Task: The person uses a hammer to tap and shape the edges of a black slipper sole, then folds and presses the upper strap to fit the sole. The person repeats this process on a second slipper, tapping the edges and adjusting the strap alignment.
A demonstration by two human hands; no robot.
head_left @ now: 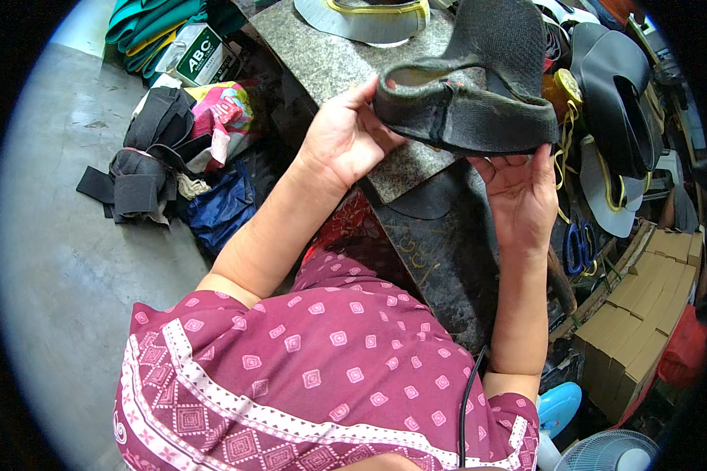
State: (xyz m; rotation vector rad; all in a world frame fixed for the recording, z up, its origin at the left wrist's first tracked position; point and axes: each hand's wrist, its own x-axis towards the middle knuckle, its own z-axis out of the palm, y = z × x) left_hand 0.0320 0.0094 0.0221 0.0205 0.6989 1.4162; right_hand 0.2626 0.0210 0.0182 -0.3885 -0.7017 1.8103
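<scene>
Both my hands hold up a black woven piece (487,118), with a looped band at its near side and a broad flap rising behind. My left hand (346,133) grips the band's left end between thumb and fingers. At the band's lower right edge, my right hand (518,192) is closed on it, palm up, fingertips hidden behind the cloth. The piece is above a speckled stone slab (330,71). Its exact kind I cannot tell. A grey curved piece with yellow edging (361,23) lies on the slab's far side.
To the right are black curved pieces (609,86), a grey yellow-edged piece (605,192), a yellow spool (565,86), blue-handled scissors (580,247), stacked cardboard (636,306) and a fan (613,454). Black cloth straps (145,165) and a green-white box (196,55) lie left.
</scene>
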